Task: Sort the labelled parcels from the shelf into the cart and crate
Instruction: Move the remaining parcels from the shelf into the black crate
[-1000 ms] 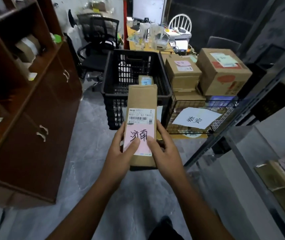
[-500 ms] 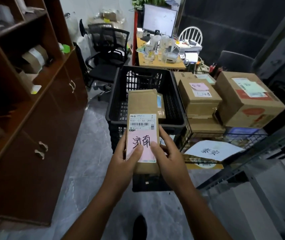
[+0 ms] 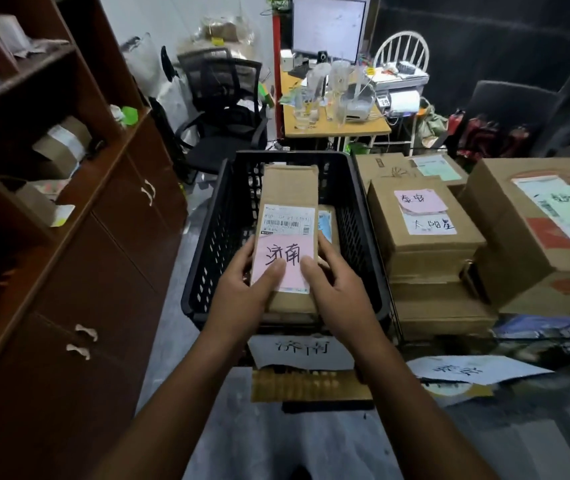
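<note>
the black crate (image 3: 207, 244) is open at the top. the long parcel (image 3: 290, 188), gripped by the left hand (image 3: 238, 299) and right hand (image 3: 342, 296), fills the middle of that opening; room is left between it and the crate's left wall. a smaller parcel (image 3: 326, 223) lies inside on the right. stacked boxes (image 3: 422, 237) stand just beside the crate's right wall. the brown cabinet (image 3: 103, 271) walls off the left, with a strip of grey floor (image 3: 172, 341) between it and the crate. an office chair (image 3: 221, 109) and a desk (image 3: 335, 128) stand beyond.
</note>
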`<state>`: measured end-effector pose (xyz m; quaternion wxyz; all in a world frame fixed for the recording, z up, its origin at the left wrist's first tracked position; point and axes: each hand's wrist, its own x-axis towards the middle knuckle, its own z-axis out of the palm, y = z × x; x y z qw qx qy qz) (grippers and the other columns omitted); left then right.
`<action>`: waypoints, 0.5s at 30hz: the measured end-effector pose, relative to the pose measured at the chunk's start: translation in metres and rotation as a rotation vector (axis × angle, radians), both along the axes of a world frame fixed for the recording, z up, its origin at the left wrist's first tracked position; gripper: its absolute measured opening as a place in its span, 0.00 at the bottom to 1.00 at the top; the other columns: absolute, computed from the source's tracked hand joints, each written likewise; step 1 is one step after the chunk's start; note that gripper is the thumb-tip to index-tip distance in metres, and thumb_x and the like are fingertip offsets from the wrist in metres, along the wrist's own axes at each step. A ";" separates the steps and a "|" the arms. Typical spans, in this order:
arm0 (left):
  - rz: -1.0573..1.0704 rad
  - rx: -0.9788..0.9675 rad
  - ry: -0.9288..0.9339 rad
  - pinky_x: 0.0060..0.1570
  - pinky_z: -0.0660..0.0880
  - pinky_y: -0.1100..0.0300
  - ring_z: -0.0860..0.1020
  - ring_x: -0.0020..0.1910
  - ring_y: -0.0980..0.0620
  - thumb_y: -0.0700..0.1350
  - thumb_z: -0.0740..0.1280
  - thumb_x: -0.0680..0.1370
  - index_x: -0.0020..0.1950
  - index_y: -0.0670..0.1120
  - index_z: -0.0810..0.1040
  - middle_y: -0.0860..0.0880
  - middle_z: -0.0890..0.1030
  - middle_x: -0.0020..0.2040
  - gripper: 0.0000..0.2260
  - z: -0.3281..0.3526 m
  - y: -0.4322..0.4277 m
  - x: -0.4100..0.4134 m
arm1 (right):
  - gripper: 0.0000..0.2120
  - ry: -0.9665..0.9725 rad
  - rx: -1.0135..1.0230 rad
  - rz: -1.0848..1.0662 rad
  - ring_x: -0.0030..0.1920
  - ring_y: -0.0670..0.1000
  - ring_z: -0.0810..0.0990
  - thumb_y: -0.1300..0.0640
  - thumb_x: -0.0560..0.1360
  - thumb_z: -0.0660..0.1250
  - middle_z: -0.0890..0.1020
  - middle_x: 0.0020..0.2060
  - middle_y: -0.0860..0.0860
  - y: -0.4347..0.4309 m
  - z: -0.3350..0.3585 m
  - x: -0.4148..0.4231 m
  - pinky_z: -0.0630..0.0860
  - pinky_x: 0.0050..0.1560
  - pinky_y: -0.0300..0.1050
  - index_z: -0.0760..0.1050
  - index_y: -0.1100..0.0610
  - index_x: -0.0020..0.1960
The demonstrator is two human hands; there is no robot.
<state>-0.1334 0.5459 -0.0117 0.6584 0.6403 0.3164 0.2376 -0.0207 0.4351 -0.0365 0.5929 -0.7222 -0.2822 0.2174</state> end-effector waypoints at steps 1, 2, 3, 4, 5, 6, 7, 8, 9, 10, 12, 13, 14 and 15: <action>0.002 0.005 0.013 0.51 0.83 0.55 0.85 0.55 0.56 0.51 0.73 0.79 0.76 0.59 0.71 0.56 0.83 0.63 0.26 0.000 0.006 0.008 | 0.29 -0.007 -0.013 0.005 0.66 0.41 0.78 0.37 0.80 0.62 0.78 0.69 0.40 0.006 0.001 0.007 0.78 0.67 0.53 0.61 0.38 0.80; 0.006 0.010 0.027 0.51 0.83 0.55 0.85 0.54 0.56 0.51 0.73 0.79 0.77 0.58 0.71 0.56 0.82 0.63 0.26 -0.002 0.013 0.016 | 0.28 -0.011 -0.027 0.012 0.65 0.40 0.78 0.40 0.82 0.62 0.78 0.68 0.40 0.012 0.000 0.015 0.78 0.66 0.52 0.61 0.38 0.80; 0.009 0.006 0.037 0.49 0.83 0.57 0.85 0.53 0.57 0.50 0.72 0.80 0.76 0.58 0.72 0.56 0.82 0.63 0.25 -0.004 0.020 0.024 | 0.27 -0.013 -0.045 0.021 0.65 0.40 0.78 0.41 0.83 0.62 0.78 0.68 0.40 0.018 -0.002 0.023 0.78 0.66 0.51 0.60 0.38 0.80; 0.005 -0.002 0.041 0.47 0.83 0.59 0.85 0.52 0.57 0.49 0.72 0.80 0.74 0.57 0.73 0.56 0.83 0.62 0.23 -0.008 0.028 0.033 | 0.27 -0.012 -0.068 0.031 0.65 0.40 0.78 0.40 0.83 0.61 0.78 0.69 0.40 0.026 -0.005 0.031 0.79 0.65 0.52 0.60 0.37 0.80; -0.001 -0.013 0.044 0.45 0.83 0.61 0.86 0.52 0.57 0.48 0.72 0.80 0.72 0.57 0.74 0.56 0.83 0.60 0.21 -0.012 0.037 0.041 | 0.27 -0.011 -0.096 0.037 0.66 0.41 0.78 0.38 0.82 0.61 0.77 0.69 0.40 0.034 -0.009 0.040 0.78 0.66 0.52 0.60 0.36 0.80; -0.004 -0.022 0.048 0.44 0.82 0.63 0.85 0.51 0.58 0.47 0.72 0.81 0.71 0.58 0.74 0.56 0.84 0.59 0.20 -0.017 0.046 0.050 | 0.28 -0.008 -0.125 0.040 0.67 0.42 0.77 0.36 0.81 0.61 0.76 0.71 0.41 0.043 -0.013 0.049 0.78 0.66 0.54 0.60 0.36 0.80; -0.006 -0.023 0.059 0.42 0.81 0.65 0.85 0.50 0.60 0.46 0.72 0.81 0.71 0.58 0.73 0.57 0.83 0.58 0.20 -0.022 0.057 0.059 | 0.30 -0.005 -0.157 0.038 0.68 0.43 0.76 0.34 0.80 0.60 0.75 0.72 0.42 0.052 -0.017 0.058 0.77 0.68 0.55 0.59 0.36 0.80; -0.005 -0.018 0.078 0.41 0.80 0.66 0.85 0.48 0.61 0.46 0.71 0.81 0.71 0.58 0.73 0.58 0.83 0.57 0.20 -0.030 0.068 0.069 | 0.31 -0.007 -0.196 0.032 0.70 0.45 0.75 0.34 0.80 0.61 0.74 0.73 0.44 0.060 -0.022 0.066 0.75 0.69 0.55 0.59 0.38 0.80; 0.002 -0.008 0.095 0.41 0.81 0.65 0.85 0.48 0.60 0.46 0.71 0.81 0.71 0.58 0.73 0.58 0.83 0.57 0.20 -0.039 0.079 0.079 | 0.31 -0.019 -0.238 0.023 0.71 0.47 0.74 0.36 0.80 0.61 0.73 0.75 0.46 0.069 -0.026 0.074 0.74 0.70 0.56 0.60 0.40 0.81; 0.016 -0.008 0.111 0.44 0.82 0.61 0.85 0.49 0.58 0.46 0.72 0.81 0.72 0.56 0.74 0.56 0.84 0.57 0.21 -0.048 0.090 0.088 | 0.31 -0.043 -0.289 0.016 0.72 0.49 0.73 0.37 0.81 0.61 0.72 0.76 0.47 0.078 -0.031 0.082 0.72 0.72 0.56 0.60 0.42 0.81; 0.048 -0.029 0.167 0.54 0.83 0.51 0.84 0.53 0.52 0.48 0.72 0.80 0.74 0.54 0.74 0.54 0.83 0.58 0.22 -0.068 0.112 0.109 | 0.31 -0.081 -0.404 0.010 0.75 0.52 0.69 0.39 0.82 0.62 0.69 0.77 0.50 0.095 -0.038 0.096 0.69 0.74 0.56 0.61 0.46 0.82; 0.059 -0.048 0.189 0.58 0.82 0.48 0.84 0.54 0.51 0.48 0.73 0.80 0.74 0.52 0.74 0.53 0.83 0.57 0.23 -0.077 0.121 0.120 | 0.31 -0.086 -0.449 0.007 0.76 0.53 0.68 0.39 0.82 0.61 0.68 0.78 0.51 0.104 -0.042 0.103 0.67 0.75 0.56 0.61 0.47 0.82; 0.072 -0.082 0.204 0.59 0.81 0.46 0.83 0.55 0.49 0.47 0.73 0.80 0.73 0.52 0.74 0.52 0.83 0.57 0.22 -0.086 0.130 0.130 | 0.30 -0.088 -0.484 0.004 0.77 0.53 0.67 0.39 0.83 0.60 0.68 0.78 0.52 0.112 -0.047 0.111 0.65 0.76 0.55 0.62 0.49 0.82; 0.090 -0.136 0.210 0.60 0.80 0.44 0.83 0.55 0.48 0.47 0.73 0.80 0.72 0.52 0.74 0.50 0.83 0.58 0.21 -0.093 0.136 0.141 | 0.30 -0.097 -0.517 -0.003 0.78 0.54 0.66 0.40 0.83 0.58 0.67 0.79 0.52 0.120 -0.054 0.118 0.64 0.77 0.55 0.62 0.50 0.81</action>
